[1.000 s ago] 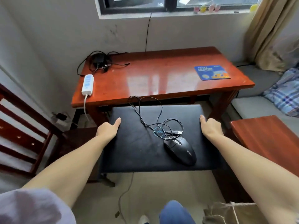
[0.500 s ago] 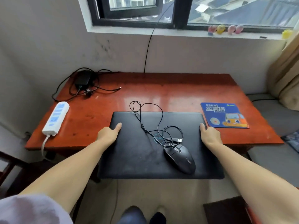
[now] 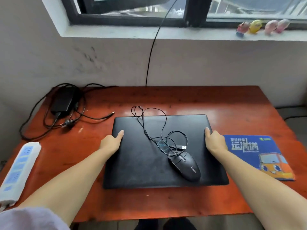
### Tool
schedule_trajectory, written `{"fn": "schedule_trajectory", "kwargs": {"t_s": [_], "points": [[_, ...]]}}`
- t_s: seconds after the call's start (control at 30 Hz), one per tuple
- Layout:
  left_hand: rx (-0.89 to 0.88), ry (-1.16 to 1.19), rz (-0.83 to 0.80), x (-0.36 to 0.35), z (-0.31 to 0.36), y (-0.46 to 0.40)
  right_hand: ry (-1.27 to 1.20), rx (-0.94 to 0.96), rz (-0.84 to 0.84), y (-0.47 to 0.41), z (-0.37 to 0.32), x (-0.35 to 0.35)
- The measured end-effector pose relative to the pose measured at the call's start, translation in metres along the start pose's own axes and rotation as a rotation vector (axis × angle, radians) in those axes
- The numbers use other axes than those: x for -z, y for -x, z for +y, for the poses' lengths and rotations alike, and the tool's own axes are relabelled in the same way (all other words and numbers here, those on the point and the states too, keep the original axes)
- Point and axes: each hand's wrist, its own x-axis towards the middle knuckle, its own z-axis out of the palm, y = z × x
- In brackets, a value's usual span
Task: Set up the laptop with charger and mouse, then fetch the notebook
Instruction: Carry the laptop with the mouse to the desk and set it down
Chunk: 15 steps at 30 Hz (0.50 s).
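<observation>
Black laptop [image 3: 149, 156], lid shut, mouse [image 3: 184, 166] riding loose on top, lies on desk [image 3: 216, 103]; I clasp its sides with left hand [image 3: 110, 143] and right hand [image 3: 215, 143], keeping level.

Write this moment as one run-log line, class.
left hand: grips laptop left edge | right hand: grips right edge | laptop: closed, on desk | mouse: atop lid, unplugged | charger: untouched
</observation>
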Motion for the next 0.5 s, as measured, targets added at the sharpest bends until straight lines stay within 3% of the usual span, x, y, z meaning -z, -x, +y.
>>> {"fn": "schedule_trajectory", "kwargs": {"t_s": [0.5], "points": [[0.104, -0.101, -0.012, -0.028, 0.023, -0.058, 0.145, -0.017, -0.106, -0.070, -0.017, -0.029]]}}
